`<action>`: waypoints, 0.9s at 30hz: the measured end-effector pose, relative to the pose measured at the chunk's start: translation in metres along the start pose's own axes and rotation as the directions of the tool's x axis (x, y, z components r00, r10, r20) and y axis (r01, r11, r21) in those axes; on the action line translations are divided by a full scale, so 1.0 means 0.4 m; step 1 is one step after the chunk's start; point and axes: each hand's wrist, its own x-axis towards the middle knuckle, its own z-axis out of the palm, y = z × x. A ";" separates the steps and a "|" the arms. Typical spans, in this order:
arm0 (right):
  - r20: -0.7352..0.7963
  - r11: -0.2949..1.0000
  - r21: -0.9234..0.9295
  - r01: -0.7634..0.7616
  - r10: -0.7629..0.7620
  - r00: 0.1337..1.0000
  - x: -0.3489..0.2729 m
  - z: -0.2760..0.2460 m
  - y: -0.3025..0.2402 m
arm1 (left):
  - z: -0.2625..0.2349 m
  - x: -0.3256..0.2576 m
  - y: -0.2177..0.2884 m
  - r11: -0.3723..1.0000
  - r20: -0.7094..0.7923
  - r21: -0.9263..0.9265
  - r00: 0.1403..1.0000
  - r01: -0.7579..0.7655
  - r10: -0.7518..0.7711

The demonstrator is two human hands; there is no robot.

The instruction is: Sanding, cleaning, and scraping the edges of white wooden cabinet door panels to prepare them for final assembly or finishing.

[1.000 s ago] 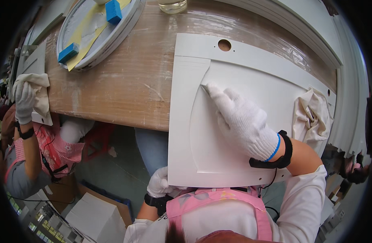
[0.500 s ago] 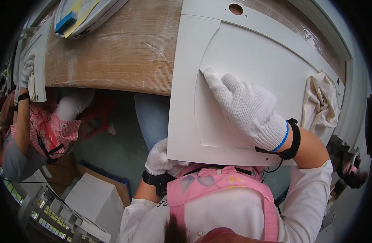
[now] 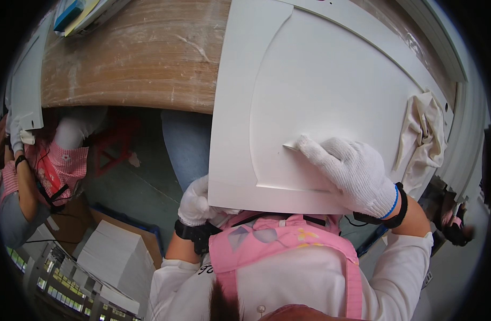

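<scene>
White door panel [image 3: 309, 96] overhangs the wooden bench [image 3: 138, 64]. Left hand [image 3: 194, 203] grips its near corner; right hand [image 3: 352, 171] presses flat on its face, fingers extended. Risk: uneven pressure tips the panel off the bench.

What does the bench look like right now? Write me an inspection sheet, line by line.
Surface: wooden workbench, dusty, streaked with white.
Job's things: white cabinet door panel lying on the bench, its near edge overhanging toward the person.
Clutter: beige cloth by the panel's right edge; blue blocks on white pieces at top left.
Grips: left hand, gloved, holds the panel's near corner from below; right hand, gloved, presses something small and pale on the panel face.
Cables: nothing seen on the bench.
Surroundings: co-worker at left; stacked white boards on the floor.
</scene>
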 end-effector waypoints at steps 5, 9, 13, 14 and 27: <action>0.000 1.000 -0.008 0.019 -0.019 1.000 -0.005 0.015 -0.015 | -0.003 0.002 -0.003 0.999 0.026 0.048 1.000 -0.004 0.003; 0.076 0.997 -0.073 0.030 -0.024 0.997 -0.005 0.008 -0.025 | 0.008 0.007 -0.008 0.995 0.066 0.099 0.998 -0.012 0.006; 0.007 0.998 -0.053 0.015 -0.015 1.000 -0.003 0.009 -0.024 | 0.008 0.007 -0.008 0.994 0.059 0.111 0.998 -0.018 0.012; 0.040 0.998 -0.053 0.026 -0.024 0.999 -0.005 0.010 -0.025 | 0.008 0.008 -0.007 0.994 0.060 0.110 0.998 -0.019 0.012; 0.047 1.000 0.008 -0.007 0.007 0.999 0.000 0.000 -0.032 | -0.009 0.004 -0.008 1.000 0.087 0.004 0.996 -0.004 0.004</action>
